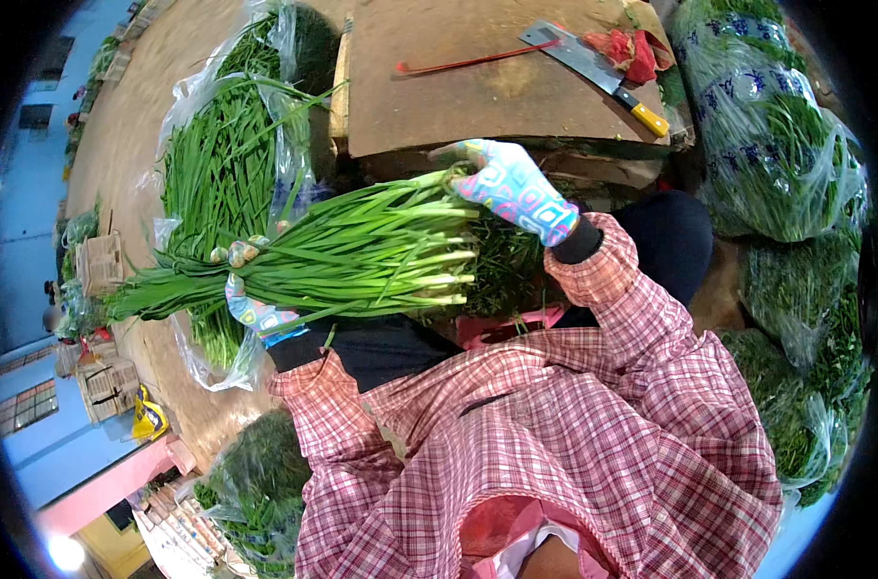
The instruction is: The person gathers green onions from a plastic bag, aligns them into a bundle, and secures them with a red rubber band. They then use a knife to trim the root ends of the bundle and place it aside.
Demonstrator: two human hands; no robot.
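A large bunch of garlic chives [366, 250] lies sideways over my lap, its pale cut ends to the right and leaf tips to the left. My left hand [254, 297], in a patterned glove, grips the bunch around its leafy part. At the upper corner of the pale ends is my right hand [518, 189], gloved alike, its thumb and fingers closed on stem ends there. Those fingertips are partly hidden. Beyond the bunch stands a low board-topped table [453, 94], bearing a cleaver [591, 69] with a yellow-and-black handle.
A red strip [475, 59] and a crumpled red cloth or net [630, 54] lie by the cleaver. More chives fill an open plastic bag [221, 166] at left. Wrapped bundles of greens [764, 130] line my right side. Another bagged bundle [258, 478] sits at lower left; crates [109, 387] stand farther off.
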